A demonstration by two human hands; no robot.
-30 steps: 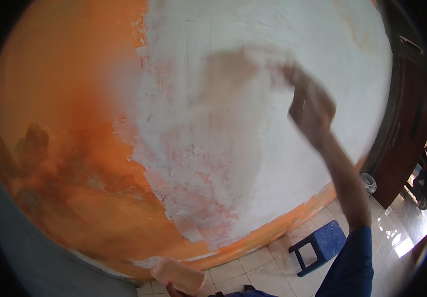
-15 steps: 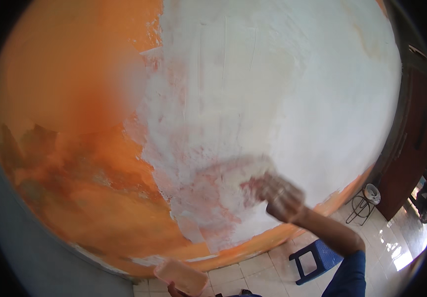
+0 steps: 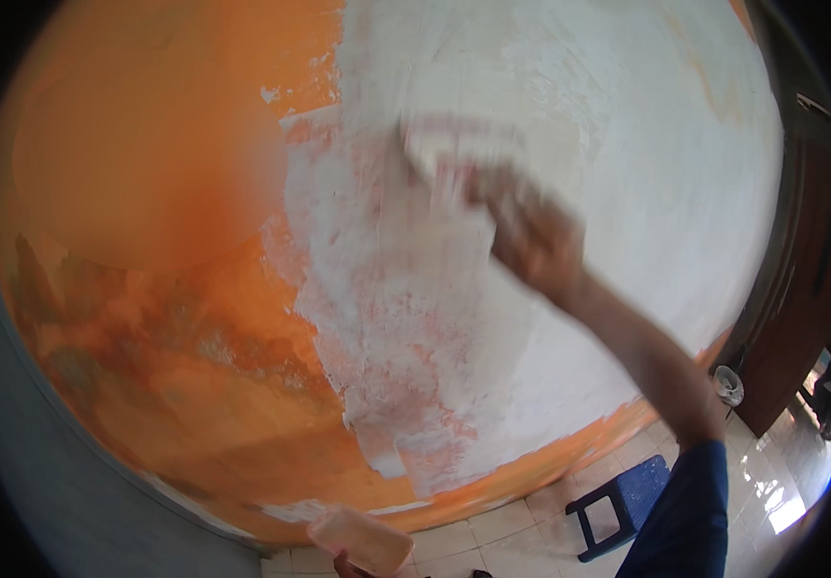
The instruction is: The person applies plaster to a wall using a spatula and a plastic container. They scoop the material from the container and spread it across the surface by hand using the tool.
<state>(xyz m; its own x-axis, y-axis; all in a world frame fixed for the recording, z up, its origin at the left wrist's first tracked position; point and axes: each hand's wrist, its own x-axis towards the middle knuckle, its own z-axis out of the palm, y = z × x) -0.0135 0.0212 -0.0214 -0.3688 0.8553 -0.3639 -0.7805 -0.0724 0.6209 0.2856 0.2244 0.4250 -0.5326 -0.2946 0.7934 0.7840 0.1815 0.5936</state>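
My right hand (image 3: 542,239), blurred by motion, is closed round a wide, pale putty knife (image 3: 456,140). Its broad edge lies against the upper part of a wall (image 3: 646,212) coated with white filler. Reddish-pink patches show through the thin filler lower down. To the left the wall keeps its orange paint (image 3: 155,144), with a ragged border between the two. At the lower edge, my left hand (image 3: 349,566) grips a pinkish rectangular tray (image 3: 365,539); only a few fingers show. What lies in the tray I cannot make out.
A blue plastic stool (image 3: 627,506) stands on the tiled floor (image 3: 507,554) below my right arm. Farther right, a small stand holds a pale round container (image 3: 726,383) near a dark reddish-brown door (image 3: 791,318). A grey wall (image 3: 68,472) borders the lower left.
My right hand has swept the putty knife upward from the low patchy area to the upper filler. My left hand and the tray have shifted only slightly.
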